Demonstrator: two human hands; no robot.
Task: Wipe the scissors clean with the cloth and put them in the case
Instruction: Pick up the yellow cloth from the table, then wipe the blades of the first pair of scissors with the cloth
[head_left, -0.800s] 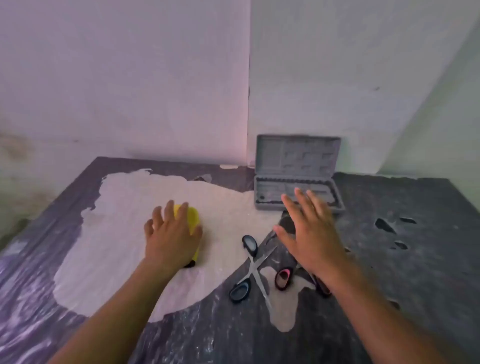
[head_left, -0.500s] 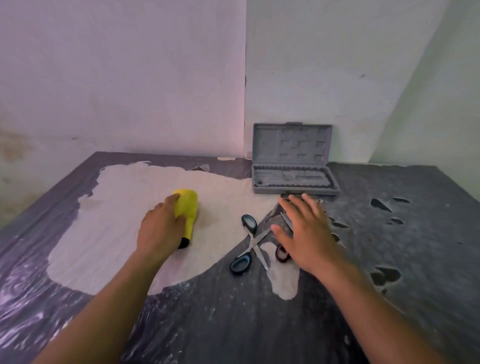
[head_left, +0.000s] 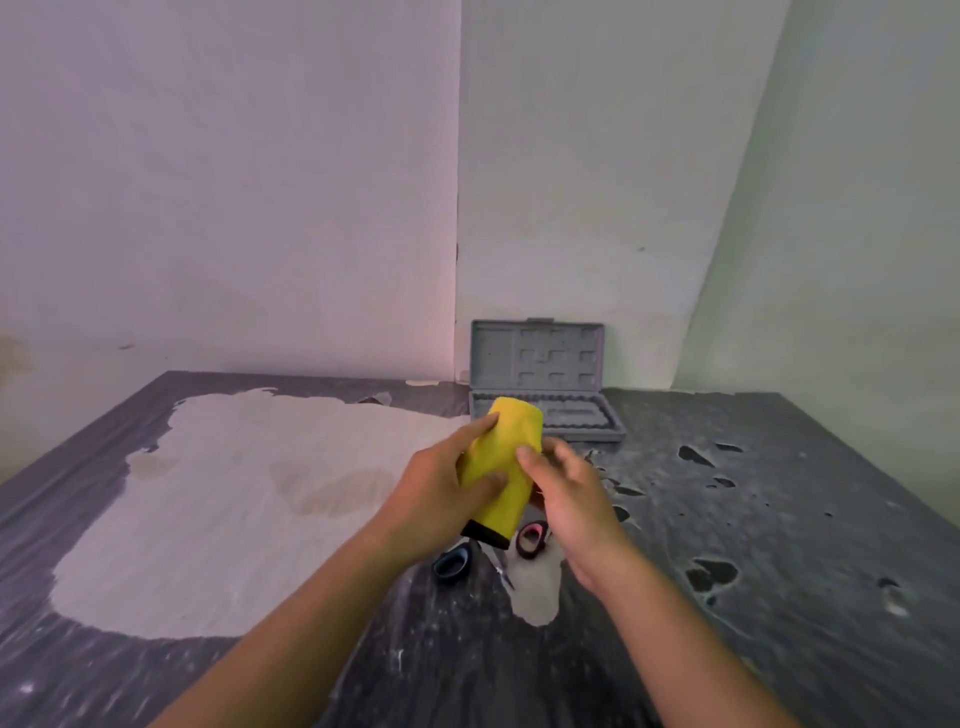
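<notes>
A dark table (head_left: 779, 519) with a big pale worn patch (head_left: 234, 499) at 9 o'clock fills a bare white-walled corner. At 12 o'clock the grey case (head_left: 537, 358) stands open. Both the left hand (head_left: 436, 493) and the right hand (head_left: 566, 493) grasp the yellow cloth (head_left: 501, 467) above the scissors (head_left: 530, 540).

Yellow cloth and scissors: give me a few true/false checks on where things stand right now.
1. The left hand grips the yellow cloth. True.
2. The case is closed. False: its lid stands open against the wall.
3. A pair of scissors already lies in the case. False: the blue-handled scissors and pink-handled scissors lie on the table.
4. The right hand touches the cloth. True.
5. The cloth lies flat on the table. False: it is held up above the scissors.
</notes>
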